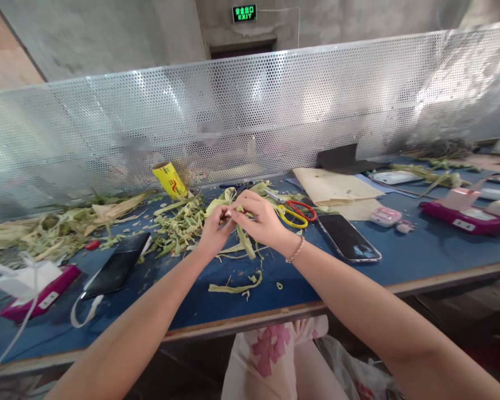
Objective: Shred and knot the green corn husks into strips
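Note:
My left hand [216,229] and my right hand [259,220] meet fingertip to fingertip above the middle of the blue table, both closed in a pinch. Between them is a pale green husk-like strip [245,242], one end hanging below my right fingers. What the left fingertips grip is mostly hidden. Left of my hands lies a heap of curled green plant scraps [179,225]. Scissors [294,213] with red and yellow handles rest just beyond my right hand. A thin loose strip [235,288] and a small ring-shaped scrap [279,286] lie nearer the table edge.
A yellow can [170,180] leans near the perforated metal screen [250,105]. Phones lie on both sides, one black [119,265], one dark-screened [350,238]. Brown paper [335,188] is behind the right phone. Purple power strips [464,216] sit at both sides, with a cable on the left.

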The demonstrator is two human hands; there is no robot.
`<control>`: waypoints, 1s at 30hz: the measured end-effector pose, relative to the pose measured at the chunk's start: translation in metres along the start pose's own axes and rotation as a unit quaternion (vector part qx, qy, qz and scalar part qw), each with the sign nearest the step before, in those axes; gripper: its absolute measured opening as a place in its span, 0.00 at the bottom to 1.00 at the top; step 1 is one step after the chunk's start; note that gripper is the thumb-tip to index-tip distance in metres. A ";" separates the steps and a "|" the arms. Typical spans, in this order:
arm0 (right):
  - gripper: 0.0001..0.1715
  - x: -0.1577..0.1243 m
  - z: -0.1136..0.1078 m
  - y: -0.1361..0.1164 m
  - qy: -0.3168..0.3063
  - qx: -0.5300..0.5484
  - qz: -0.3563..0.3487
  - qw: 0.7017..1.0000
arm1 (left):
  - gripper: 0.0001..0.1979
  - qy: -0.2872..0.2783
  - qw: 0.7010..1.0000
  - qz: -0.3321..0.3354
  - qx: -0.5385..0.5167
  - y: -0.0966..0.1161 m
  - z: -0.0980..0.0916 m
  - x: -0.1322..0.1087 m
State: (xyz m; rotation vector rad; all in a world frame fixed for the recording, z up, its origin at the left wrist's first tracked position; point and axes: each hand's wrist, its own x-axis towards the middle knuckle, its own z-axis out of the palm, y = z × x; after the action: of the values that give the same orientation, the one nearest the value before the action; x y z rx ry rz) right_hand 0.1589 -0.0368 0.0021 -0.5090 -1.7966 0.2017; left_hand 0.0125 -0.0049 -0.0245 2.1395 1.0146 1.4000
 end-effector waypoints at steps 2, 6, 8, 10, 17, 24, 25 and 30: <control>0.08 -0.001 0.001 -0.001 -0.035 0.006 -0.019 0.999 | 0.12 -0.007 0.999 0.023 0.024 -0.001 -0.001 0.000; 0.10 -0.001 0.001 -0.003 -0.059 0.048 0.022 0.997 | 0.14 0.001 0.997 0.060 0.044 -0.003 0.000 0.000; 0.12 0.001 0.000 -0.004 -0.063 0.093 0.070 0.991 | 0.15 0.005 0.998 0.058 0.036 -0.001 0.002 0.000; 0.13 0.002 -0.001 -0.002 -0.063 0.154 0.131 0.977 | 0.15 0.019 0.999 0.039 0.020 0.002 0.002 -0.001; 0.11 0.002 0.000 0.017 -0.108 0.281 0.220 0.928 | 0.10 0.065 0.998 -0.014 0.008 0.014 -0.003 0.001; 0.12 0.001 -0.002 0.011 -0.122 0.295 0.228 0.920 | 0.03 0.064 0.997 -0.038 0.027 0.009 -0.004 0.002; 0.12 0.001 -0.002 0.009 -0.126 0.291 0.225 0.922 | 0.02 0.062 0.997 -0.034 0.023 0.008 -0.004 0.002; 0.11 0.000 -0.002 0.011 -0.114 0.245 0.213 0.939 | 0.04 0.075 0.997 -0.034 0.008 0.008 -0.004 0.003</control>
State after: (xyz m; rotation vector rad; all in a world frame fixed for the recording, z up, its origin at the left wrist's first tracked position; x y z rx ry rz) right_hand 0.1631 -0.0272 -0.0013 -0.5205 -1.7503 1.0173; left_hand 0.0127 -0.0078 -0.0157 2.0153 1.1469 1.5435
